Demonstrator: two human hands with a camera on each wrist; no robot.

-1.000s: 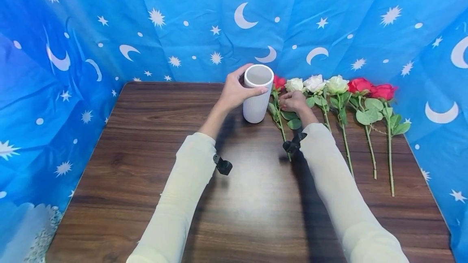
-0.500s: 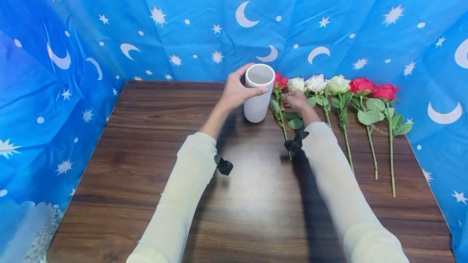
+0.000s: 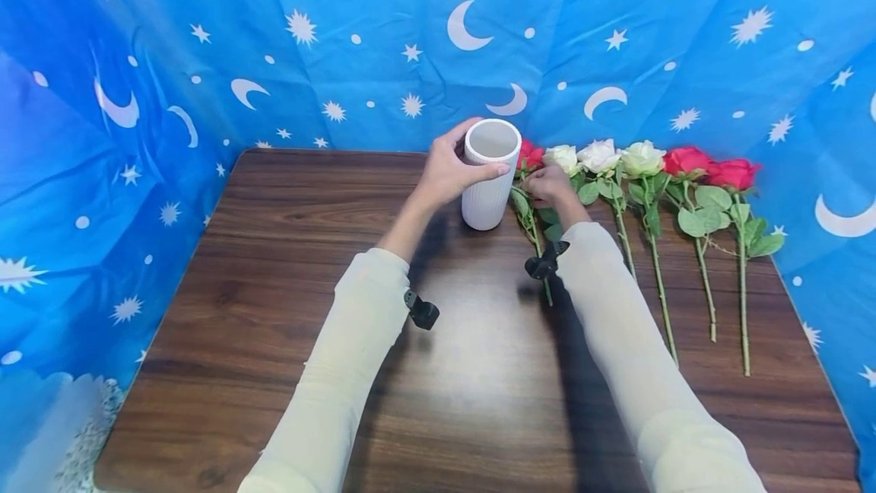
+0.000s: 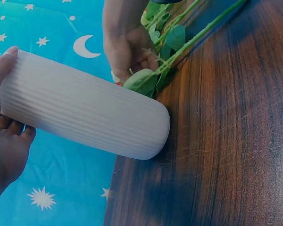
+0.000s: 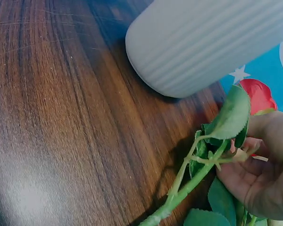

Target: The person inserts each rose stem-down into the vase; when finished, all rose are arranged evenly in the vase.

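A white ribbed vase [image 3: 484, 200] stands upright near the back of the table. My left hand [image 3: 443, 175] grips it near the top, thumb across the front of the rim area. Just right of the vase lies a red rose [image 3: 530, 156] with a green stem and leaves. My right hand [image 3: 550, 186] has its fingers curled around the rose's upper stem, below the bloom. In the right wrist view, the red bloom [image 5: 258, 95] shows above the hand, and a leaf [image 5: 232, 115] partly covers the fingertips.
Right of that rose lie several more in a row: white and cream roses [image 3: 600, 157], then red roses [image 3: 732, 173], stems toward the front. A blue star-and-moon cloth [image 3: 383, 44] hangs behind the dark wooden table [image 3: 274, 287]. White lacy fabric [image 3: 85, 432] shows at lower left.
The right hand's fingers have closed in on the red rose's stem from the right. The left hand keeps its grip on the vase, and the whole view has shifted slightly.
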